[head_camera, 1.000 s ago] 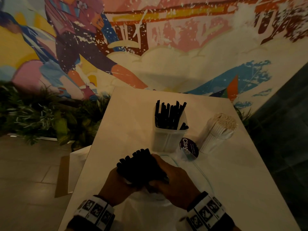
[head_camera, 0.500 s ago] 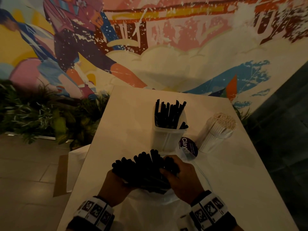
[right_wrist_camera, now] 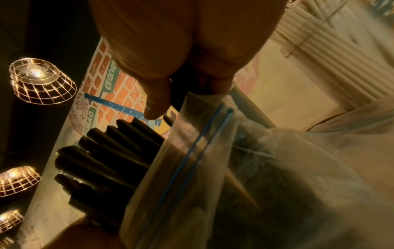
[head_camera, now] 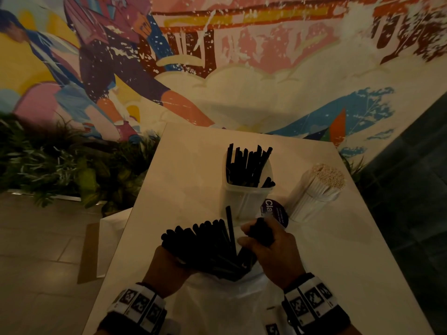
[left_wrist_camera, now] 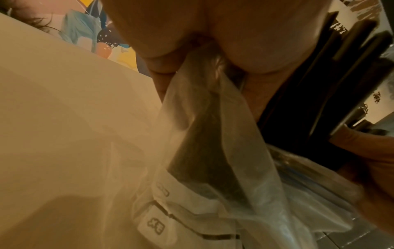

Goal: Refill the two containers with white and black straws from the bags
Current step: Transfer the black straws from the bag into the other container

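Observation:
A fan of black straws (head_camera: 205,245) sticks up out of a clear zip bag (head_camera: 225,301) at the table's near edge. My left hand (head_camera: 169,262) grips the bag and the bundle from the left; in the left wrist view its fingers pinch the bag's plastic (left_wrist_camera: 202,104). My right hand (head_camera: 263,238) is curled round a few black straws (head_camera: 261,229) at the fan's right side. Behind stands a clear container (head_camera: 244,201) part full of black straws (head_camera: 246,165). To its right stands a tight bunch of white straws (head_camera: 316,189), and I cannot tell what holds it.
A round purple label (head_camera: 278,212) lies between the container and my right hand. The white table (head_camera: 188,170) ends at a painted wall, with plants (head_camera: 60,170) and floor to the left. Wire-caged lamps (right_wrist_camera: 40,80) show in the right wrist view.
The black straws have risen further out of the bag and fanned out. My right hand has moved up and right, taking a few straws away from the bundle.

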Motion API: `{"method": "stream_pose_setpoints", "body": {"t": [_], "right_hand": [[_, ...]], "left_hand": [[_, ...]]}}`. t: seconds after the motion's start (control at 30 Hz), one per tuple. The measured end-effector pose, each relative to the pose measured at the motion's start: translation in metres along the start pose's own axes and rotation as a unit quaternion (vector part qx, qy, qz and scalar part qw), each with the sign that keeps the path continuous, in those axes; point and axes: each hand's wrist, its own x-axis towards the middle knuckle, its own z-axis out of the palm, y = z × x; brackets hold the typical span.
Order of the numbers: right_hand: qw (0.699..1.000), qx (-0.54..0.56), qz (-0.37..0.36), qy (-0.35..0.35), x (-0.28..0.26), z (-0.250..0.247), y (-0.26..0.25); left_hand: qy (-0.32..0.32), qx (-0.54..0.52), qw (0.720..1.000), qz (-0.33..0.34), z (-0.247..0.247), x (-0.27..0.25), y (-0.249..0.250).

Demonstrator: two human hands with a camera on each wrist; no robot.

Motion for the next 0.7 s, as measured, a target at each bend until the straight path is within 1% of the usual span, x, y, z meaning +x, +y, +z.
{"method": "stream_pose_setpoints", "body": {"t": [0.13, 0.2, 0.27, 0.3, 0.37, 0.43, 0.47, 0.57, 0.63, 0.7], "right_hand": [[1.000, 0.010, -0.015, 0.014, 0.002, -0.002, -0.002], [0.999, 0.005, -0.044, 0.032, 0.001, -0.002, -0.001], [0.997, 0.004, -0.070, 0.041, 0.001, -0.002, 0.000], [0.997, 0.000, -0.073, 0.036, 0.001, -0.001, 0.001], [0.998, -0.029, -0.062, -0.002, 0.001, 0.003, 0.006], [0.994, -0.070, -0.068, -0.038, -0.001, 0.007, 0.012], [0.993, -0.079, -0.077, -0.037, -0.002, 0.007, 0.014], [0.995, -0.060, -0.080, -0.001, -0.003, 0.009, 0.018], [0.995, -0.055, -0.076, -0.010, -0.006, 0.011, 0.018], [0.997, -0.053, -0.055, -0.032, -0.009, 0.012, 0.019]], "left_hand": [[-0.002, 0.002, 1.000, -0.006, 0.000, 0.000, -0.006], [-0.009, 0.011, 1.000, 0.002, 0.000, -0.001, -0.005], [-0.005, -0.012, 1.000, -0.014, -0.001, -0.001, -0.003], [-0.005, -0.022, 0.999, -0.023, -0.002, 0.000, -0.003], [-0.009, -0.005, 1.000, 0.000, -0.001, 0.000, 0.000], [-0.016, -0.005, 1.000, 0.011, -0.002, -0.001, 0.004], [-0.013, -0.007, 1.000, 0.008, -0.002, -0.001, 0.006], [-0.002, -0.018, 1.000, 0.006, -0.001, -0.001, 0.004], [0.006, -0.040, 0.999, -0.001, 0.000, -0.001, 0.003], [-0.002, -0.042, 0.999, -0.005, 0.000, -0.001, 0.000]]}}
